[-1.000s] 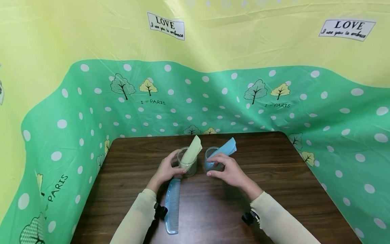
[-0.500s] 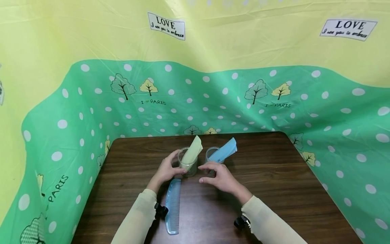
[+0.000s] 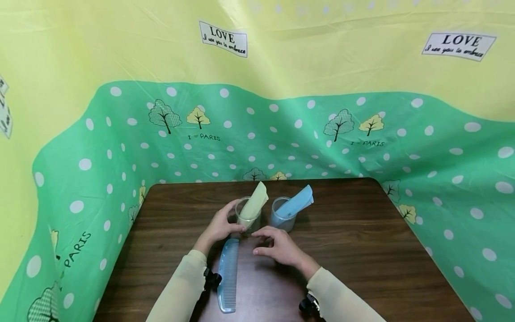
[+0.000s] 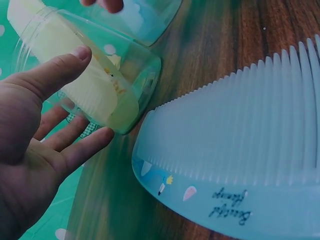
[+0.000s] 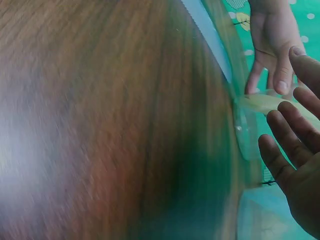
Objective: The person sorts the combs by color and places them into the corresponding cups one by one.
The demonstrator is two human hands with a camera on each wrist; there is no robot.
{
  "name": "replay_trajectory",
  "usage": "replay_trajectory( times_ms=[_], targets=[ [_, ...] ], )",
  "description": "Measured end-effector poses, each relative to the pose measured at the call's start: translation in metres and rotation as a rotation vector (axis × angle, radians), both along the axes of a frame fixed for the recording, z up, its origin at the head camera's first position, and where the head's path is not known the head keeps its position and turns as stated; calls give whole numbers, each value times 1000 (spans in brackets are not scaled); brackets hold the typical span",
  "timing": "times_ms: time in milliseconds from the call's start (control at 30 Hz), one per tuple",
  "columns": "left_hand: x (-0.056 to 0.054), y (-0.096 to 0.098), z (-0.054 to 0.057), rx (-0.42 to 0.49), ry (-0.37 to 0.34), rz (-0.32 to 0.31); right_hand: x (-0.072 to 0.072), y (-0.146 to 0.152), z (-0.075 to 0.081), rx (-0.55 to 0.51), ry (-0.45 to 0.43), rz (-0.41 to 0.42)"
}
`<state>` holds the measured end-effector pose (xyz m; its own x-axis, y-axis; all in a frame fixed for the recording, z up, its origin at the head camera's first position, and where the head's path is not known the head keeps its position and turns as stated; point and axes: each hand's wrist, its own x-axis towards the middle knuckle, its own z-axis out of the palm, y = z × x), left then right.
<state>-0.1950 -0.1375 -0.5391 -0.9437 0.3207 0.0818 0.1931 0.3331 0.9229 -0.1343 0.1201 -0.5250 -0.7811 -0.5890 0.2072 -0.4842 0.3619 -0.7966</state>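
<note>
My left hand (image 3: 219, 226) holds a clear cup (image 3: 254, 224), thumb on the near side and fingers round the far side. A pale yellow comb (image 3: 255, 201) leans in that cup, tilted right. In the left wrist view the thumb lies across the cup wall (image 4: 147, 75). Just right of it stands a second clear cup (image 3: 284, 224) with a light blue comb (image 3: 297, 202) leaning right. My right hand (image 3: 277, 246) hovers in front of the cups, fingers loosely bent, holding nothing. A large blue comb (image 3: 228, 279) lies on the table beside my left wrist.
The dark wooden table (image 3: 362, 250) has its far edge just behind the cups. A green and yellow printed cloth (image 3: 281, 129) hangs round the back and both sides. Small black cameras sit on both wrists.
My right hand has moved off the right cup, left and nearer to me, so that cup now shows fully. The left hand has stayed at its cup. The view has tilted slightly.
</note>
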Motion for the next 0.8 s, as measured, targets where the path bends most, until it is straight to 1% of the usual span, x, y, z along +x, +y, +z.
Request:
replay_trajectory(
  times_ms=[200,367,433,567,633,800],
  targets=[
    [-1,0,1,-1,-20,-6,4,-10,-12,8,-59,-9],
    [-1,0,2,-19,-16,-6,5,-19,-19,-26,-116,-6],
    [-1,-1,2,-1,-22,-20,5,-23,-21,-44,-145,2],
    [-2,-1,1,71,-61,-52,5,-29,-24,-53,-187,-3],
    [-2,-1,1,93,-78,-59,4,-32,-26,-40,-193,-12],
    [-3,-2,1,90,-83,-57,0,-38,-30,9,-166,-39]
  ],
)
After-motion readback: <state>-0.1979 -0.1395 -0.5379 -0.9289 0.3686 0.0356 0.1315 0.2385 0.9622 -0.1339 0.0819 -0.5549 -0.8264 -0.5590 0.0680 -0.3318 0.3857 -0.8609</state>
